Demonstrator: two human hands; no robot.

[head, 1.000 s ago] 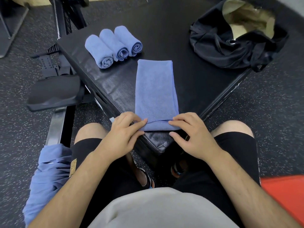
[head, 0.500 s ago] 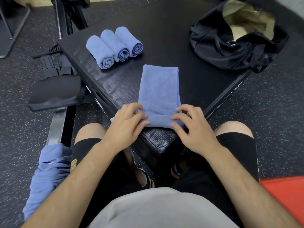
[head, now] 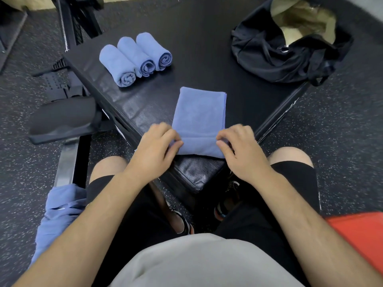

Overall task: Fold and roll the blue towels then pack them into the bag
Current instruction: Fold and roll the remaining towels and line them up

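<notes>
left hand (head: 157,146) and right hand (head: 238,151) each clamp their grip on the rolled near end of the blue towel (head: 199,114) at the near corner of the surface (head: 207,54), finger ends partly hidden by cloth. three rolled towels (head: 135,59) lie beyond; the bag (head: 275,56) is cut off at the top.

Both ends of the roll in the blue towel (head: 199,121) are covered by the fingers (head: 167,137) of the left hand (head: 153,151) and right hand (head: 242,152). Far beyond the fingers, the bag (head: 275,56) is cut off by the top edge, and its inside is blurred.
</notes>
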